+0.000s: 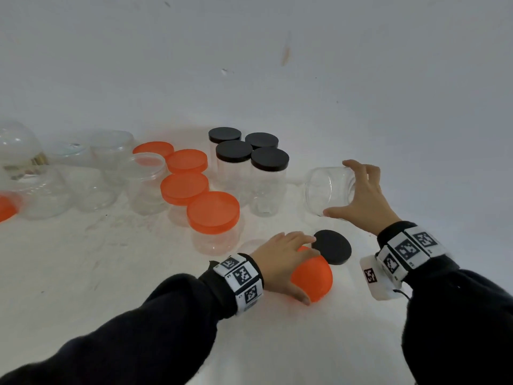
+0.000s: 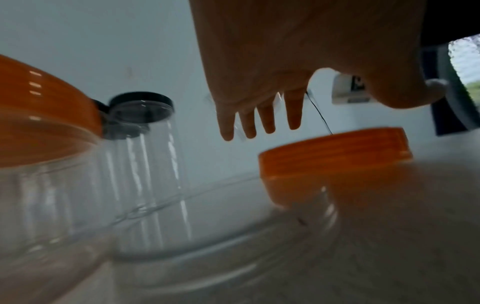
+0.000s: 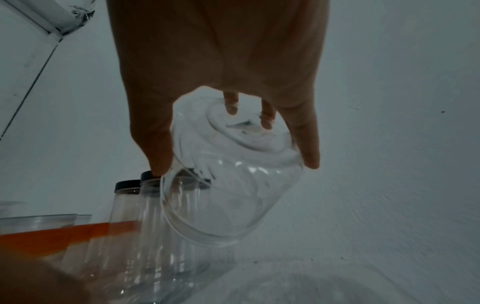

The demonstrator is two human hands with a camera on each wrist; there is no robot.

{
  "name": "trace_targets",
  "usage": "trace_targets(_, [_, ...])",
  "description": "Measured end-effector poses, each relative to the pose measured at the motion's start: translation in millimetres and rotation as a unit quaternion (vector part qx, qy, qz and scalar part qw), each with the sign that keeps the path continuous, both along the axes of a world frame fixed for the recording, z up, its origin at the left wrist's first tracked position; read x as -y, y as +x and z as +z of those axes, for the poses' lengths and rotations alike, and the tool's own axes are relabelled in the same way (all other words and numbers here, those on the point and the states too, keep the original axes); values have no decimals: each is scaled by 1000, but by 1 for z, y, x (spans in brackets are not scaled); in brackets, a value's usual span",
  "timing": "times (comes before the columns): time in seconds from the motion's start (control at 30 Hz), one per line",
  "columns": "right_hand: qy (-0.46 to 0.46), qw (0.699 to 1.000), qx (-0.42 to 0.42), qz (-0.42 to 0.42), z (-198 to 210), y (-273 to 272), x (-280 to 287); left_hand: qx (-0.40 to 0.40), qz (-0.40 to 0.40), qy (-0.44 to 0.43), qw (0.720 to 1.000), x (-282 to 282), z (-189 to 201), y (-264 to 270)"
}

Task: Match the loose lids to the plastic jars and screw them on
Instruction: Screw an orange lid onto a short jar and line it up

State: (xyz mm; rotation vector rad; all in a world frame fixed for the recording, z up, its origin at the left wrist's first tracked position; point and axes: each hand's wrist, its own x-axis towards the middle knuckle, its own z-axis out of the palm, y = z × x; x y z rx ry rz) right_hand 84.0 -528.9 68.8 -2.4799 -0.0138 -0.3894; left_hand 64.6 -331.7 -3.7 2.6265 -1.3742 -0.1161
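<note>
My right hand (image 1: 350,190) grips a lidless clear jar (image 1: 322,190) tipped on its side at the right of the table, thumb below and fingers over its base end. In the right wrist view the jar (image 3: 228,195) points its mouth down and toward the camera. My left hand (image 1: 288,262) is spread over an orange lid (image 1: 313,279) near the front. In the left wrist view its fingers (image 2: 259,119) are straight above that lid (image 2: 335,152), which seems to sit on a clear jar. A loose black lid (image 1: 333,247) lies flat between my hands.
Several black-lidded tall jars (image 1: 249,159) stand at the back centre, with a row of orange-lidded jars (image 1: 212,212) to their left. Lidless clear jars (image 1: 144,182) crowd the left side, and an orange lid (image 1: 5,207) shows at the left edge. A white wall rises behind.
</note>
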Motion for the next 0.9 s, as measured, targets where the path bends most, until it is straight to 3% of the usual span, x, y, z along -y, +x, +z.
trace_targets(0.2, [25, 999, 17, -20, -2, -18, 2, -18, -21, 83, 996, 16, -12, 2])
trace_targets(0.43, [35, 999, 16, -30, -7, -27, 0, -29, 2, 73, 997, 22, -13, 1])
trace_targets(0.7, [76, 995, 62, -7, 10, -33, -23, -63, 39, -68, 995, -21, 24, -7])
trace_targets(0.9, [134, 986, 97, 19, 30, -20, -64, -77, 122, -215, 966, -93, 57, -15])
